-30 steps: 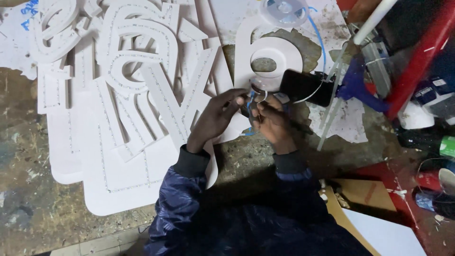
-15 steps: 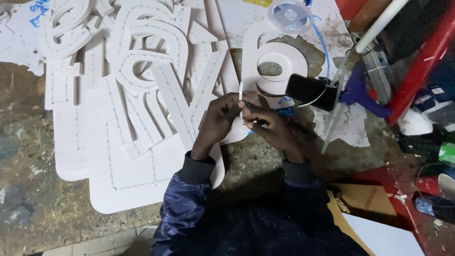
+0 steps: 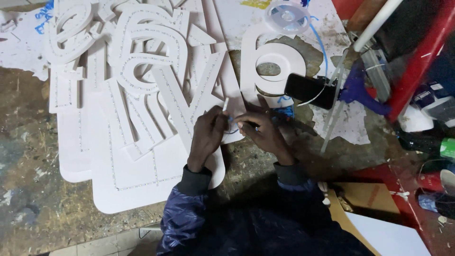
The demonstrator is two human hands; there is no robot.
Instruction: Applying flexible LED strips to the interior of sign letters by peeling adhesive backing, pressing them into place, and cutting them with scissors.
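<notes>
While steadying: left hand [image 3: 207, 135] fingers pinch a thin white strip [image 3: 225, 105] upright.
Right hand [image 3: 263, 130]: fingertips clamp blue wire [image 3: 231, 119] beside it.

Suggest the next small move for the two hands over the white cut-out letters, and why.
Probably draw the fingertips together and steady the thin blue wire pinched between the left hand and right hand. Both hands meet above the white V-shaped letter; the wire piece looks tiny and a short white stub sticks up between the fingers. What it joins cannot be told.
</notes>
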